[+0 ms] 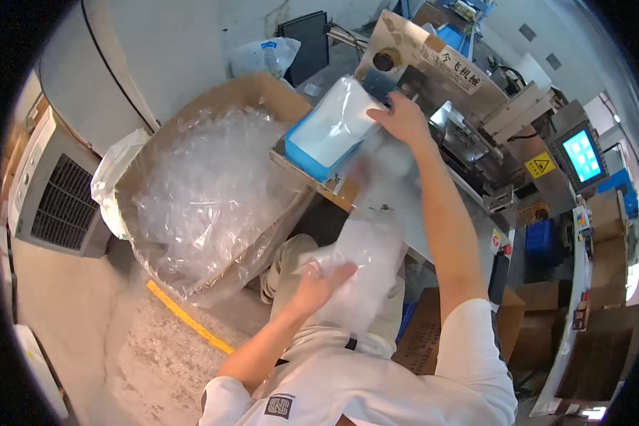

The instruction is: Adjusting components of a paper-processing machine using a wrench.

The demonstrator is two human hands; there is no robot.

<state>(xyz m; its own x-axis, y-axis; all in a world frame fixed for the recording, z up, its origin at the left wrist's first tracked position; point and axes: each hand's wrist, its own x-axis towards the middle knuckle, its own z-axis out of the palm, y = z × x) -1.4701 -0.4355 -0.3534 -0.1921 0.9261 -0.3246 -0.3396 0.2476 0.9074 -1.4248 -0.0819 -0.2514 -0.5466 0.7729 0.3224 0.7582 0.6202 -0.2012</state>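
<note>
l hand [321, 285] had fingers closed on clear plastic bag [369, 259], r hand [405, 119] was at edge of blue/white pack [331, 128], grip unclear

Blurred translucent plastic [369, 259], its lower outline indistinct

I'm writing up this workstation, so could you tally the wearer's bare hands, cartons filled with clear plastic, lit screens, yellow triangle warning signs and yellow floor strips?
Bare hands: 2 (left hand, right hand)
Plastic-filled carton: 1
Lit screen: 1
Warning sign: 1
Yellow floor strip: 1
Total: 6
</note>
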